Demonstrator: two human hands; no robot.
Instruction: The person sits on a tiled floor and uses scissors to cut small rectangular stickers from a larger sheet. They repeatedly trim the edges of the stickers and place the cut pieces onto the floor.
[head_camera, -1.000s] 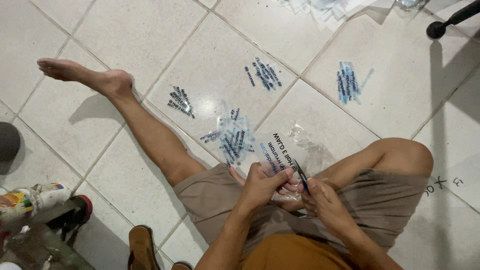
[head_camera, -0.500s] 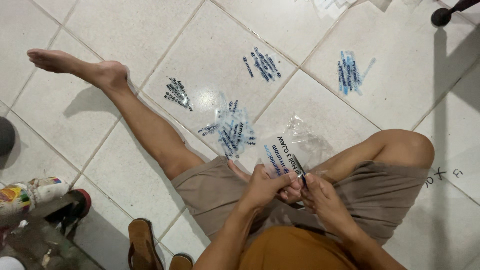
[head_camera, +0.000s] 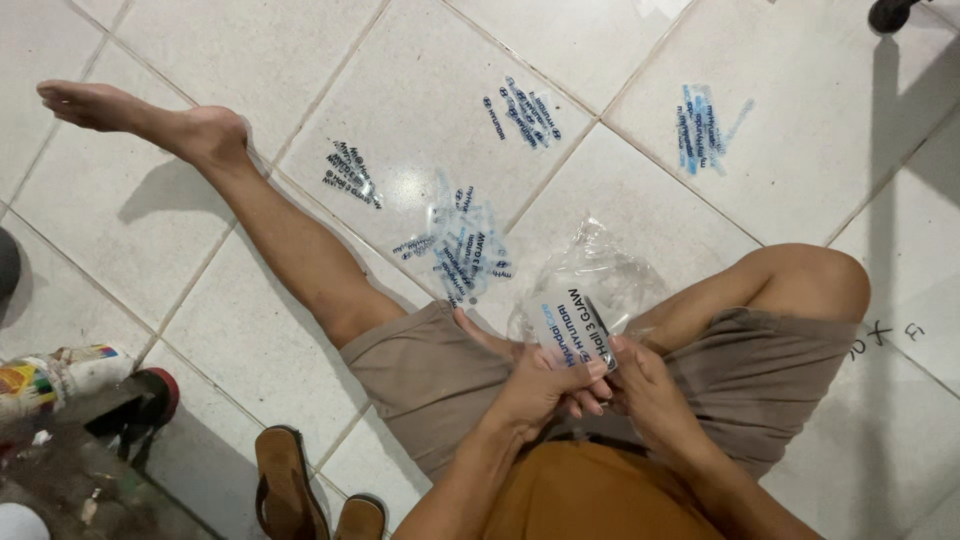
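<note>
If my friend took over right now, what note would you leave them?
Left hand and right hand together pinch one printed sticker strip over the lap, in front of a crinkled clear plastic bag.
Loose strips lie in four piles on the tiled floor: nearest pile, dark pile, far pile, blue pile.
Done: four piles laid out.
Left: the strip in hand.

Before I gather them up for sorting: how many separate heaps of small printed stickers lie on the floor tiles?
4: a dark heap beside the outstretched shin, a blue one above the thigh, one further up, and one towards the upper right. Others may be hidden beyond the frame.
</note>
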